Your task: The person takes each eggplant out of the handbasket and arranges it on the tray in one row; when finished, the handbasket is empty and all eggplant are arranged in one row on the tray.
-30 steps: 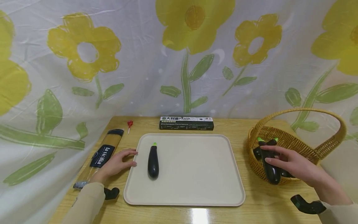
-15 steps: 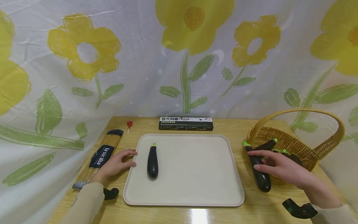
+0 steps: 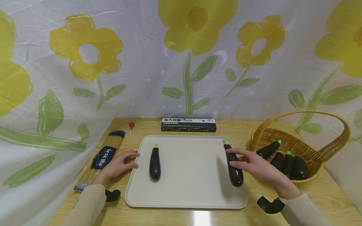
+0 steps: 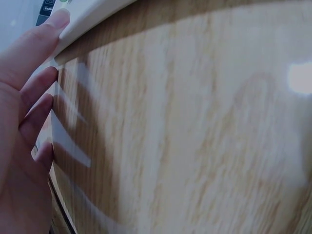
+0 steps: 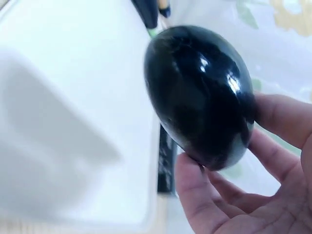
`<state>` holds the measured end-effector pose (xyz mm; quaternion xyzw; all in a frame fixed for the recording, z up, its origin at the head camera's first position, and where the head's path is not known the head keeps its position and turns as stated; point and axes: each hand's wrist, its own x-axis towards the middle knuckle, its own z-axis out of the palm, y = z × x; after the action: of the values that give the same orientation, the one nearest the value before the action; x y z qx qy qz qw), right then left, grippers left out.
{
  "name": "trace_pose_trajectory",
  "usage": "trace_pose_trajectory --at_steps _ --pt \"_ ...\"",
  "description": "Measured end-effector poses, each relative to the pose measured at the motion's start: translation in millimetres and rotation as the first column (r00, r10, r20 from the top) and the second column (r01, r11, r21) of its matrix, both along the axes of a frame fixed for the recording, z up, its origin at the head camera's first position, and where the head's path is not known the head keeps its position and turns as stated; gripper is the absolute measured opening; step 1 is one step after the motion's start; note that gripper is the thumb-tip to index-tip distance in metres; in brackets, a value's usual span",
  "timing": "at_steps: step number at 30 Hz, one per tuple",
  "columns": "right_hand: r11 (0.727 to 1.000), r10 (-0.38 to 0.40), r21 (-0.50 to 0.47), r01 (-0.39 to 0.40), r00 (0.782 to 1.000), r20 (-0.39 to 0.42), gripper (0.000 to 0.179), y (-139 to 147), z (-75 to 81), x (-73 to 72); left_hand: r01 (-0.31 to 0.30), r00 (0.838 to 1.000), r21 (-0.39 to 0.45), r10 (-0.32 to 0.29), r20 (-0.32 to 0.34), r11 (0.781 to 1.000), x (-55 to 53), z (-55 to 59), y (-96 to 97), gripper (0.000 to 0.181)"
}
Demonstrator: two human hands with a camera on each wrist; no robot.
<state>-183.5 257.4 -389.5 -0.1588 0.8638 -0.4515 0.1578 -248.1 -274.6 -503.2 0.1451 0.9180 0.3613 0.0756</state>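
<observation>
My right hand (image 3: pixel 254 164) grips a dark eggplant (image 3: pixel 234 168) with a green stem, held over the right side of the cream tray (image 3: pixel 192 201). Its shadow falls on the tray in the head view. In the right wrist view the eggplant's (image 5: pixel 200 97) rounded end faces the camera, thumb and fingers around it. A second eggplant (image 3: pixel 154 164) lies on the left part of the tray, stem pointing away. My left hand (image 3: pixel 120 164) rests at the tray's left rim with fingers relaxed. From the left wrist, the fingers (image 4: pixel 41 83) show right at the tray's edge.
A wicker basket (image 3: pixel 329 153) with several eggplants stands at the right, its tall handle arching over. Behind the tray lies a black pasta box (image 3: pixel 188 125). To the left are a spaghetti packet (image 3: pixel 104 157) and a red lollipop (image 3: pixel 131 125). A flowered cloth hangs behind.
My right hand has lifted an eggplant out of the basket and carried it left, over the tray's right side. The left hand and the eggplant on the tray stay in place.
</observation>
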Motion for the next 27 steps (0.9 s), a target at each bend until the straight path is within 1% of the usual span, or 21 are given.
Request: trace_pose_trajectory --at_steps 3,6,10,13,16,21,24,27 --pt "0.999 -0.025 -0.048 0.025 1.000 -0.001 0.047 -17 -13.0 -6.8 0.002 1.000 0.005 -0.002 0.008 1.000 -0.1 0.1 -0.3 0.052" --pt "0.995 -0.016 -0.099 0.016 1.000 -0.001 0.046 -36 -24.3 -13.9 0.004 1.000 0.004 -0.004 0.003 1.000 -0.3 0.7 -0.7 0.052" --pt "0.991 -0.001 -0.133 0.006 0.999 0.041 0.045 -63 -37.6 -22.6 0.017 1.000 -0.010 -0.018 -0.026 1.000 -0.4 1.5 -1.9 0.051" --pt "0.992 0.006 -0.128 0.004 0.997 0.075 0.045 -82 -45.6 -28.8 0.031 0.999 -0.008 -0.031 -0.043 0.999 0.0 3.2 -1.9 0.051" --pt "0.995 0.013 -0.105 -0.003 0.996 0.089 0.044 -100 -51.5 -34.6 0.022 0.999 -0.006 -0.022 -0.035 1.000 -0.1 3.6 -1.7 0.050" --pt "0.995 0.018 -0.098 -0.010 0.996 0.085 0.044 -125 -59.5 -44.5 0.002 1.000 -0.009 -0.003 -0.012 1.000 -1.3 2.1 -1.6 0.051" --pt "0.995 0.019 -0.096 -0.011 0.997 0.081 0.043 -137 -63.8 -50.8 0.004 1.000 -0.002 -0.004 -0.009 1.000 -1.3 1.5 -0.8 0.051" --pt "0.997 0.028 -0.070 -0.024 0.998 0.054 0.043 -148 -67.7 -56.6 0.003 1.000 0.003 -0.003 -0.008 1.000 -1.0 0.6 -0.5 0.050"
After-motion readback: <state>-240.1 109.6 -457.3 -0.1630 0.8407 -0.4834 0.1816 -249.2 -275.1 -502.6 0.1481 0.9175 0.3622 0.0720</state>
